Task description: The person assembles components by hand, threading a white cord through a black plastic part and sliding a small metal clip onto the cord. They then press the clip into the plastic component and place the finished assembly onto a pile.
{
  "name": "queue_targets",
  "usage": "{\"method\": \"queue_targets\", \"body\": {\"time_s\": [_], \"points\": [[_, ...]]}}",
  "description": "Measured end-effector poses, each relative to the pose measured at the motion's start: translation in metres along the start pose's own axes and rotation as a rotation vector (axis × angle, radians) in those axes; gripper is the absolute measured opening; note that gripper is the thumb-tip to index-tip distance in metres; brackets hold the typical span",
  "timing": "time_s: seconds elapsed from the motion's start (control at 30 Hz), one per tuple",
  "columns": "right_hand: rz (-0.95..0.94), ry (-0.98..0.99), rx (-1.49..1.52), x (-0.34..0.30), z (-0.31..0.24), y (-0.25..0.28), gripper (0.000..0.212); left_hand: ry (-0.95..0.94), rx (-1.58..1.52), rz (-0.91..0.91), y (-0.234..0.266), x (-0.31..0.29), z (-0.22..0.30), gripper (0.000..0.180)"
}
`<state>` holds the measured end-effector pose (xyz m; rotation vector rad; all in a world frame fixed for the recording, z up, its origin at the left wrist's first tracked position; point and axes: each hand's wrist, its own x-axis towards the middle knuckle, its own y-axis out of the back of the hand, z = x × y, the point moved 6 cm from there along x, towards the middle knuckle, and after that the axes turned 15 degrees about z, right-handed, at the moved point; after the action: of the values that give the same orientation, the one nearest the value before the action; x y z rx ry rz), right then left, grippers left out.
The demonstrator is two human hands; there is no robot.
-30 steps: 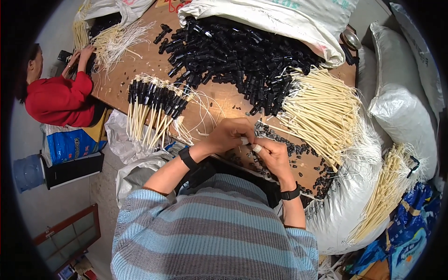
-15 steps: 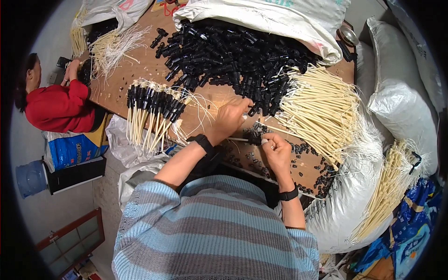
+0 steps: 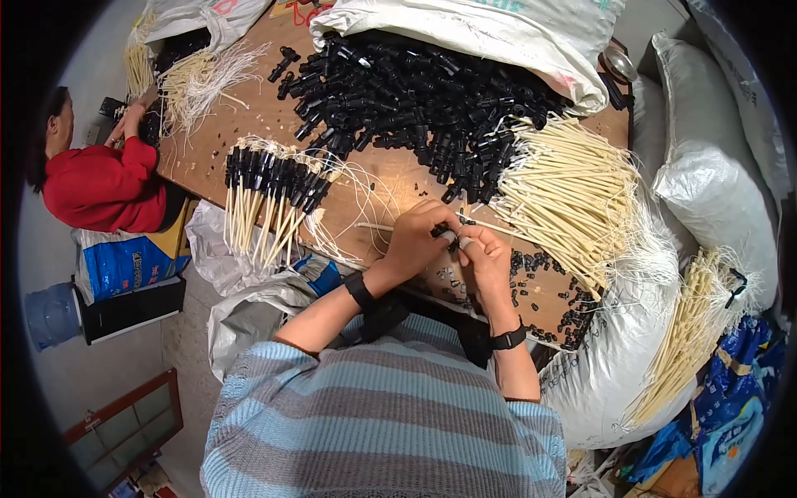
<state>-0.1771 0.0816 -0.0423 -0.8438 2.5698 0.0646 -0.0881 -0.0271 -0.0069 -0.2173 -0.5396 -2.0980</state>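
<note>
My left hand (image 3: 418, 241) and my right hand (image 3: 488, 259) meet fingertip to fingertip over the near edge of the table. A small black plastic fitting (image 3: 441, 230) shows between the pinched fingers of my left hand. My right thumb and fingers are closed right beside it; whatever they grip is mostly hidden. Pale coverings sit on both thumbs. One cream rod (image 3: 375, 227) sticks out to the left from behind my left hand. Just beyond the hands lies a heap of black plastic fittings (image 3: 398, 108). On the right is a bundle of cream rods (image 3: 573, 195) with white strings.
Rods with black fittings on their ends (image 3: 278, 187) lie at left. Small black pieces (image 3: 573, 319) are scattered along the near right edge. A white woven sack (image 3: 465, 33) opens over the heap. Stuffed sacks (image 3: 706, 158) stand right. A person in red (image 3: 104, 187) works at far left.
My left hand has drawn back from the edge of the black heap toward me and come together with my right hand. My right hand has risen slightly, still pinched.
</note>
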Motion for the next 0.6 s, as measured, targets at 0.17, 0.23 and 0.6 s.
{"method": "queue_targets", "body": {"time_s": [0.17,0.23,0.6], "points": [[0.010,0.023,0.077,-0.001,-0.002,0.000,0.010,0.136,-0.081,0.006,-0.001,-0.001,-0.001,0.023],[0.044,0.056,0.013,-0.003,-0.002,-0.001,0.011,0.239,-0.033,0.019,-0.002,-0.003,-0.010,0.022],[0.086,0.404,-0.336,-0.014,-0.015,0.005,0.007,0.327,-0.066,-0.036,0.002,-0.008,-0.034,0.018]]}}
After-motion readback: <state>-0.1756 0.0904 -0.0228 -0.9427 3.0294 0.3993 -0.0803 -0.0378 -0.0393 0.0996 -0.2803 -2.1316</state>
